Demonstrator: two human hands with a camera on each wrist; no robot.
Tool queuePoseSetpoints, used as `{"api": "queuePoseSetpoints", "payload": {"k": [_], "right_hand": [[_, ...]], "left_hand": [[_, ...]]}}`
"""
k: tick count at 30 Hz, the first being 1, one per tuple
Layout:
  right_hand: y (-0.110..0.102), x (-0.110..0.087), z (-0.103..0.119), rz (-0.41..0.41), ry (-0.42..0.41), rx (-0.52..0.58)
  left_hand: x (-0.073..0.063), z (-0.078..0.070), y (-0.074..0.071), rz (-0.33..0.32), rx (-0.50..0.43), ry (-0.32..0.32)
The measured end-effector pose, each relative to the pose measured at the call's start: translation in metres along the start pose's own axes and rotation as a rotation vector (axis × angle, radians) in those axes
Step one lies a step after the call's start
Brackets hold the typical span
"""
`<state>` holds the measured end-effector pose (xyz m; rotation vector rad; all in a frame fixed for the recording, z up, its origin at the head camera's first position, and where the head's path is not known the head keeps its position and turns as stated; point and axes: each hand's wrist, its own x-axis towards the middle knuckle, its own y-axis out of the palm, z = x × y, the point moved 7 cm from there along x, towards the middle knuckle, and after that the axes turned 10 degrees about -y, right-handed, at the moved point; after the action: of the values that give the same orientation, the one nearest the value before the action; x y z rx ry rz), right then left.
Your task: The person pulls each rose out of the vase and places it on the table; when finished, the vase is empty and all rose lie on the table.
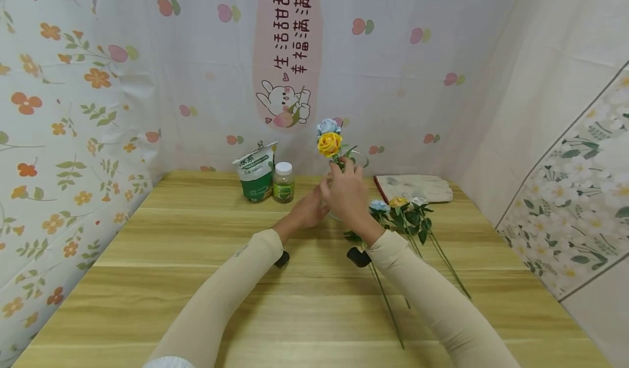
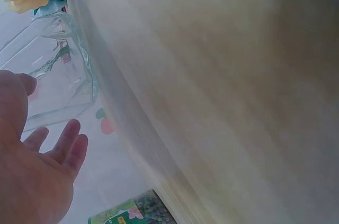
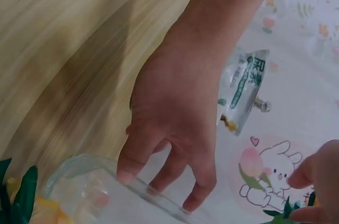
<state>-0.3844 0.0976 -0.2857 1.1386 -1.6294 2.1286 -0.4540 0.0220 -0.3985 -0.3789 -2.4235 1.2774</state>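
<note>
A clear glass vase (image 2: 89,70) stands mostly behind the hands in the head view. My left hand (image 1: 310,208) grips its side, fingers along the glass in the right wrist view. Higher up, my right hand (image 1: 346,189) pinches a stem just below a yellow rose (image 1: 329,144). Close behind that bloom is a light blue rose (image 1: 327,126), also upright above the vase. Green stem and leaf show through the glass in the left wrist view. Beside the right forearm lie three roses: blue (image 1: 379,206), yellow (image 1: 398,201) and white (image 1: 419,201).
A green and white pouch (image 1: 256,176) and a white-capped jar (image 1: 283,183) stand at the back, left of the hands. White work gloves (image 1: 420,188) lie at the back right. Long stems of the loose roses reach toward the front. A printed curtain (image 1: 403,84) hangs behind the table.
</note>
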Motion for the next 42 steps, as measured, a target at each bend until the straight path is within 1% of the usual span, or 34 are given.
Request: {"api": "queuePoseSetpoints", "payload": {"k": [2,4,6,9,11,15,20,24,27,30,33,36,40,42], "right_hand": [[0.006,0.001,-0.001,0.063,0.033,-0.023],[0.010,0.002,-0.002,0.093,0.032,-0.052],[0.013,0.003,-0.003,0.095,0.009,-0.083],[0.013,0.004,-0.004,0.065,-0.044,-0.107],[0.011,0.006,-0.005,0.025,-0.064,-0.100],[0.006,0.008,-0.011,-0.065,-0.075,-0.044],[0.005,0.009,-0.019,-0.133,-0.053,0.086],[0.005,0.008,-0.027,-0.186,-0.030,0.176],[0.002,0.005,-0.031,-0.254,-0.026,0.215],[-0.004,0.003,-0.034,-0.341,-0.036,0.225],[-0.010,0.003,-0.039,-0.423,-0.058,0.233],[-0.018,0.004,-0.041,-0.492,-0.103,0.239],[-0.028,0.006,-0.046,-0.565,-0.165,0.262],[-0.034,0.008,-0.048,-0.598,-0.194,0.292]], "left_hand": [[-0.001,-0.001,0.000,0.007,-0.017,0.007],[-0.001,-0.001,0.001,0.012,-0.028,0.008],[-0.002,-0.002,0.001,0.013,-0.030,0.011],[-0.001,-0.002,0.001,0.012,-0.010,-0.002],[0.000,-0.002,0.001,0.019,-0.001,-0.016],[0.001,0.000,0.001,0.023,-0.006,-0.046],[0.001,0.001,-0.001,-0.006,-0.013,-0.034],[0.000,0.001,0.000,-0.013,-0.007,-0.033],[0.000,0.001,0.000,-0.015,-0.010,-0.037],[0.000,0.002,0.000,-0.016,-0.005,-0.037],[0.001,0.001,0.000,-0.018,-0.003,-0.031],[0.002,0.001,0.000,-0.022,-0.010,-0.024],[0.003,0.000,-0.001,-0.029,-0.008,-0.016],[0.002,0.000,-0.002,-0.034,-0.006,-0.012]]}}
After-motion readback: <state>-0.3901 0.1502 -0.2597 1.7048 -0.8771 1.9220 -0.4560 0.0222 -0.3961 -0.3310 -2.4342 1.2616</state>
